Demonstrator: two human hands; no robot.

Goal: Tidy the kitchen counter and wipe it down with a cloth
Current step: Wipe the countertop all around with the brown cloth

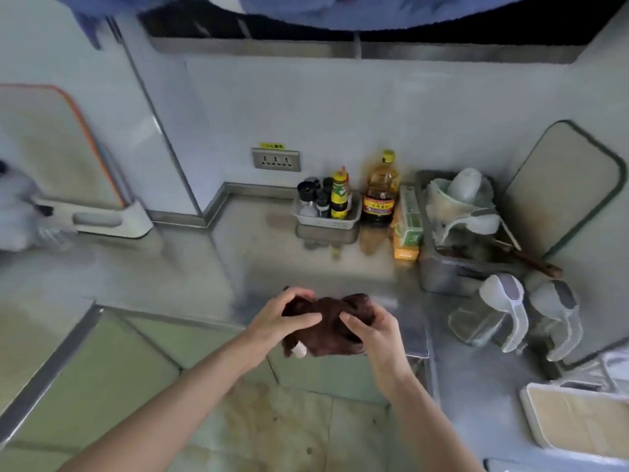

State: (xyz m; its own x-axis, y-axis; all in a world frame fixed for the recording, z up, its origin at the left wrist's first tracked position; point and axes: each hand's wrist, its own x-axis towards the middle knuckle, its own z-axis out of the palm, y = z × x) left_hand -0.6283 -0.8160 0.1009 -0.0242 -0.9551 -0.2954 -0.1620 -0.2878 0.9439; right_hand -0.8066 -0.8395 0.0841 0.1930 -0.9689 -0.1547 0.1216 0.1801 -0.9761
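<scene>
A dark brown cloth (328, 327), bunched up and with a small white tag at its lower left, is held in front of the steel counter (258, 253). My left hand (284, 320) grips its left side with fingers curled over the top. My right hand (372, 330) grips its right side from below. Both hands hold the cloth just above the counter's front edge.
At the back stand a small white basket of condiment bottles (326, 207), a large oil bottle (380, 192) and an orange-green box (406, 229). A steel bin (452, 264) with bags, two clear jugs (493, 315), a cutting board (565, 185) and a tray (578, 420) crowd the right. Another board (58, 148) leans left.
</scene>
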